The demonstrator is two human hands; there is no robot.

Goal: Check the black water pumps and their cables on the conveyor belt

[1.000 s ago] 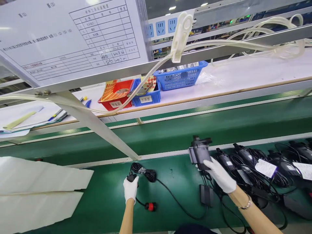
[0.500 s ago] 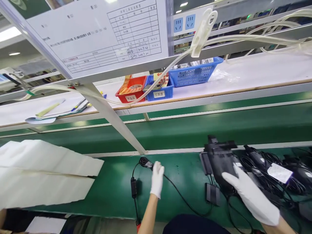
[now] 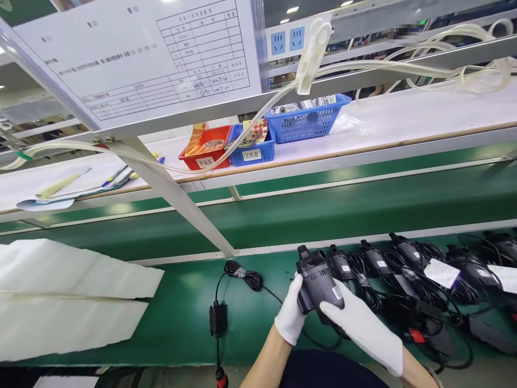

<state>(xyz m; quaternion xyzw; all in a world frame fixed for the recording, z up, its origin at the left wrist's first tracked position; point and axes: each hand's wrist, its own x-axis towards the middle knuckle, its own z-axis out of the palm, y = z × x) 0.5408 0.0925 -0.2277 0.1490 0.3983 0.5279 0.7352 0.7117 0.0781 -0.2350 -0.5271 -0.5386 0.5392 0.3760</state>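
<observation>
A black pump point(image 3: 318, 277) with two pipe ports on top and a small white label is held up over the green bench. My left hand point(image 3: 291, 315), in a white glove, grips its left side, the fingers partly hidden behind it. Wrapped round the lower right side is my right hand point(image 3: 361, 323), also gloved, with the thumb across the front. A black cable runs from beside the pump to a tied cable coil point(image 3: 244, 274) on the bench. Left of my hands, a small black box point(image 3: 218, 319) sits in line on that cable, above a red-and-black connector point(image 3: 222, 377).
Several similar pumps point(image 3: 377, 261) with coiled cables lie along the right of the bench. White foam sheets point(image 3: 76, 302) cover the left. A slanted metal post point(image 3: 181, 202) rises to the shelf, which carries a red bin point(image 3: 205, 161), a blue bin point(image 3: 252, 156) and a blue basket point(image 3: 309, 124).
My right hand has brought the pump leftward from the right side, in front of me. My left hand has left the cable coil and now holds the pump too.
</observation>
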